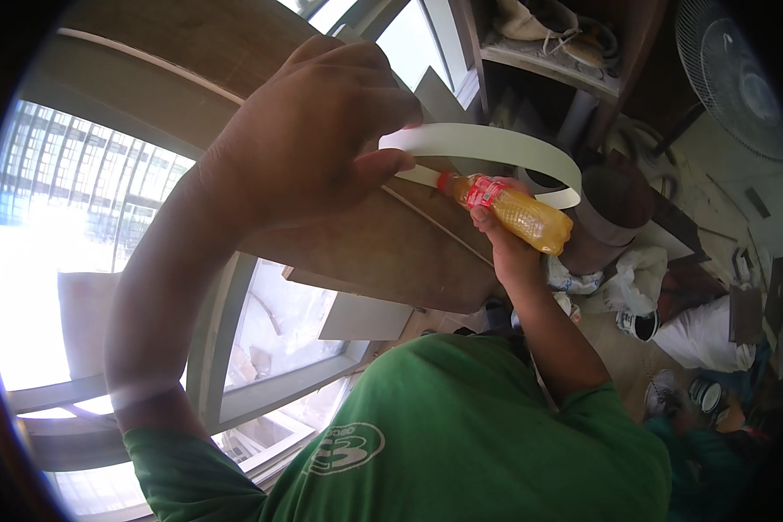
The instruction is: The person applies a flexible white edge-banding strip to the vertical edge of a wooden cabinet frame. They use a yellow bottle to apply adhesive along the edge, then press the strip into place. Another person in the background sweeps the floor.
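My left hand (pixel 322 130), raised at the upper middle, pinches one end of a flexible white strip (pixel 487 139) between thumb and fingers. The strip arcs over to the right and curls back down behind the bottle. In my right hand (pixel 511 248) is a clear plastic bottle (pixel 531 223) of yellowish liquid, with a red label. It lies tilted, its red cap pointing left toward the edge of a brown wooden board (pixel 374 248). A pale stretch of strip shows beside the cap; whether the cap touches it, I cannot tell.
Bright windows (pixel 278 335) lie to the left. Shoes (pixel 535 22) sit on a shelf at the top, near a standing fan (pixel 735 78). White sacks (pixel 709 335), a bucket-like container (pixel 613 204) and scraps crowd the floor at right. Another person's shoe (pixel 661 396) shows lower right.
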`<state>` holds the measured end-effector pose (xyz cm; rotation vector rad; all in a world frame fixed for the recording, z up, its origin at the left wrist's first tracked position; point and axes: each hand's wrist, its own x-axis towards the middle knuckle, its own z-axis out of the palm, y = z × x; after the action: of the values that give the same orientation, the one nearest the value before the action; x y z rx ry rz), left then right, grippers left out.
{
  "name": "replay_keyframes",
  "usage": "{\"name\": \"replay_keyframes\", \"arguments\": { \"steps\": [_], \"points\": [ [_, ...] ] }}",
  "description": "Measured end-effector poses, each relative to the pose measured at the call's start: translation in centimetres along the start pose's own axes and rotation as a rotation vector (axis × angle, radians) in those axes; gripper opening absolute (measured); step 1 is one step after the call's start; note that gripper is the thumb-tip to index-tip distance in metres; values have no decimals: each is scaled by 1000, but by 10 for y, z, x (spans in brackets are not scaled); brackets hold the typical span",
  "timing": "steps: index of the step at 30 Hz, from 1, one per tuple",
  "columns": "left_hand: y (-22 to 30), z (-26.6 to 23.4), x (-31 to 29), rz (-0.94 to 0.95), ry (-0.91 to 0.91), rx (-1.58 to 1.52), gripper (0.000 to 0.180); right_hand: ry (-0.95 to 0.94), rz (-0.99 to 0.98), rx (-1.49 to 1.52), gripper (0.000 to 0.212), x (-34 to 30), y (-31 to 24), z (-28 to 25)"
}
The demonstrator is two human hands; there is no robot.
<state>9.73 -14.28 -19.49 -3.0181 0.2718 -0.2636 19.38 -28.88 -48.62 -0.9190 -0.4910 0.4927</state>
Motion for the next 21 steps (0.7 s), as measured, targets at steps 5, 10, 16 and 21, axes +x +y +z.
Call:
{"name": "replay_keyframes", "arguments": {
  "steps": [5, 10, 16, 21],
  "points": [
    [1, 1, -1, 16, -1, 12, 29, 11, 47, 40, 46, 0, -8, 5],
    [2, 1, 0, 29, -2, 9, 31, -56, -9, 34, 46, 3, -13, 19],
    [-3, 2, -4, 40, 8, 28, 32, -176, -96, -10, 46, 13, -51, 63],
    [-8, -2, 0, 19, -25, 40, 31, -148, -173, -141, 46, 19, -50, 52]
  ]
}}
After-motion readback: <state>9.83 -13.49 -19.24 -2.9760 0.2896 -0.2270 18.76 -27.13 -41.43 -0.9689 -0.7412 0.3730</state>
